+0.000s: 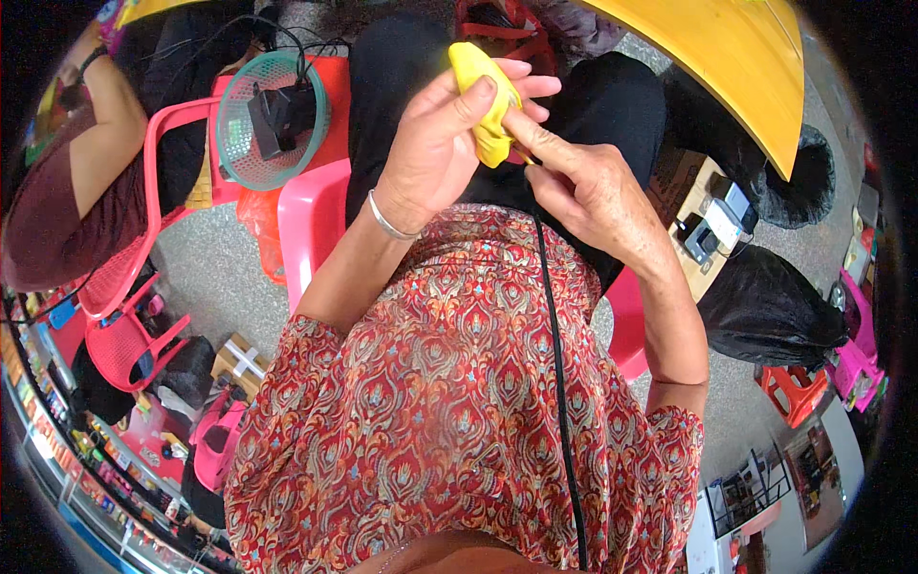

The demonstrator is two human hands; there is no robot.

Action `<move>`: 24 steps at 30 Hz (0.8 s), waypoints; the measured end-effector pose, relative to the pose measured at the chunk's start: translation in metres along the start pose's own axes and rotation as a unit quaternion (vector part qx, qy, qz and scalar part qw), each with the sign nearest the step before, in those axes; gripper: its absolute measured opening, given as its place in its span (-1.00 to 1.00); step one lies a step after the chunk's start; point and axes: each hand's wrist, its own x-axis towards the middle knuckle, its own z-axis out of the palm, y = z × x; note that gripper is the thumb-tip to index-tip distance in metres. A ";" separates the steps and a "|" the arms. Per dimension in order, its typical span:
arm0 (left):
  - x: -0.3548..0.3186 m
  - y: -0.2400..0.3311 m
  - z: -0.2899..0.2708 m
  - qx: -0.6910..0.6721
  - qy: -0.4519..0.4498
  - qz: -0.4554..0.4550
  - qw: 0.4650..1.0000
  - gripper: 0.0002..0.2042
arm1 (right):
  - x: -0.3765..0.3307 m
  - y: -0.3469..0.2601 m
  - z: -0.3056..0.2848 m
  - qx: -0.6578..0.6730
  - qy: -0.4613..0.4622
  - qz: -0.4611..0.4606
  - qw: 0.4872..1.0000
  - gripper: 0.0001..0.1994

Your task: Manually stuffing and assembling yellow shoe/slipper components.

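Note:
My left hand is raised in front of me and closed around a small yellow plastic piece, thumb pressed on its front. A silver bangle sits on that wrist. My right hand comes in from the right; its forefinger and thumb pinch the lower edge of the same yellow piece. A thin black cord runs down from under my right hand across my red patterned blouse. My lap in black trousers lies behind the hands.
I sit on a pink plastic chair. A green mesh basket with a black device rests on a red stool at left. Another person's arm is at far left by red chairs. A yellow panel and black bags lie at right.

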 end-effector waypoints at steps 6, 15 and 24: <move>0.004 -0.004 0.015 0.055 0.039 0.029 0.997 -0.58 | -0.001 -0.001 0.009 -0.139 0.089 -0.041 0.985 -0.40; 0.009 -0.007 -0.005 -0.133 -0.010 -0.054 0.990 -0.46 | 0.002 0.002 -0.008 -0.019 0.061 -0.037 0.997 -0.45; 0.006 -0.008 -0.003 -0.041 0.011 -0.009 0.999 -0.52 | 0.000 0.001 -0.005 -0.060 0.023 -0.039 0.997 -0.37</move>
